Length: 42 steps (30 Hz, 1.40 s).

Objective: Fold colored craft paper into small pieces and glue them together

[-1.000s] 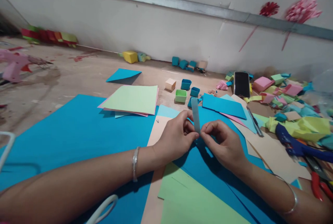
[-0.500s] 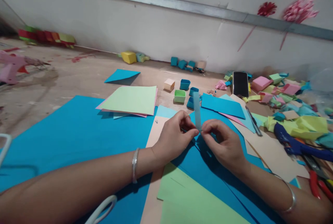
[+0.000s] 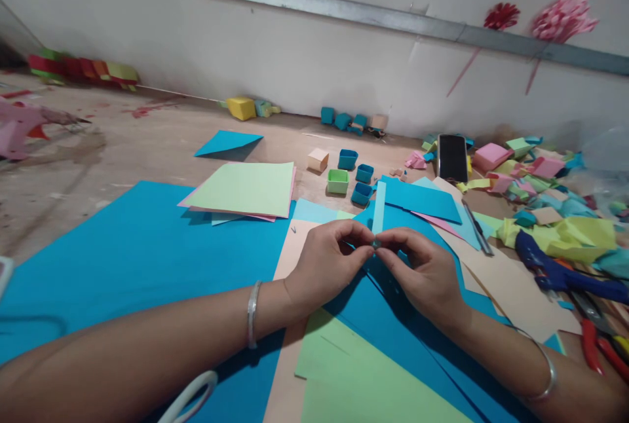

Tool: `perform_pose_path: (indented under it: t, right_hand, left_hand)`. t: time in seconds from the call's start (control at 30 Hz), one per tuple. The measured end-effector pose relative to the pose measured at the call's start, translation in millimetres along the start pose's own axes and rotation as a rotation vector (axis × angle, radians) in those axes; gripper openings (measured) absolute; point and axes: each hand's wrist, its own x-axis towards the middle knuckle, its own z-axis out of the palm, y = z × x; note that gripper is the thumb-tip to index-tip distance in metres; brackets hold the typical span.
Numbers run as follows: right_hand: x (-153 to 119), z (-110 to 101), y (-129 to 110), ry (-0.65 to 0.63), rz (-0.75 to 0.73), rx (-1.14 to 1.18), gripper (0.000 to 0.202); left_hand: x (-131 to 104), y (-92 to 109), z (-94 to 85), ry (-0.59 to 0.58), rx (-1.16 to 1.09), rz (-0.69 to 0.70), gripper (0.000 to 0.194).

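Note:
Between my fingertips is the near end of a narrow pale blue paper strip (image 3: 379,207); the rest of it points away from me. My left hand (image 3: 331,262) pinches this end from the left. From the right, my right hand (image 3: 425,272) pinches the same end, its fingertips meeting those of the left. What the fingertips cover is hidden. Beneath the hands lie a large blue sheet (image 3: 196,259), a peach sheet (image 3: 282,344) and a light green sheet (image 3: 363,370). Small open paper boxes, blue (image 3: 348,159) and green (image 3: 338,181), stand just beyond.
A stack of coloured squares (image 3: 246,187) lies left of the boxes. To the right are a phone (image 3: 452,158), a utility knife (image 3: 476,228), a blue-handled tool (image 3: 565,272), red-handled pliers (image 3: 590,344) and heaped paper scraps. A pink glue gun (image 3: 19,125) rests at far left.
The paper strip has tipped from nearly upright to leaning right and away. My right fingertips have shifted slightly left, up against the left ones.

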Motion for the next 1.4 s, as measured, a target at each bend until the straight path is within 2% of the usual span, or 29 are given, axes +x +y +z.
perform_pose_path:
  t: [0.2, 0.43, 0.6, 0.9, 1.4]
  right_hand:
    - [-0.6, -0.3, -2.5, 0.036, -0.041, -0.023, 0.009]
    - [-0.8, 0.0, -4.4, 0.047, -0.055, -0.032, 0.009]
    - [-1.1, 0.2, -3.4, 0.064, -0.076, -0.056, 0.006]
    - [-2.4, -0.4, -5.5, 0.075, -0.156, -0.102, 0.008]
    - [-1.4, -1.2, -4.5, 0.097, -0.227, -0.183, 0.006]
  left_hand:
    - [-0.9, 4.3, -0.7, 0.035, 0.043, 0.035, 0.007]
    - [-1.2, 5.3, -0.9, 0.035, 0.018, 0.028, 0.005]
    - [-1.4, 5.2, -1.1, 0.027, 0.087, 0.034, 0.007]
    - [-2.5, 9.2, -1.5, 0.039, 0.128, 0.112, 0.008]
    - [-1.8, 3.0, -3.0, 0.026, 0.145, 0.212, 0.014]
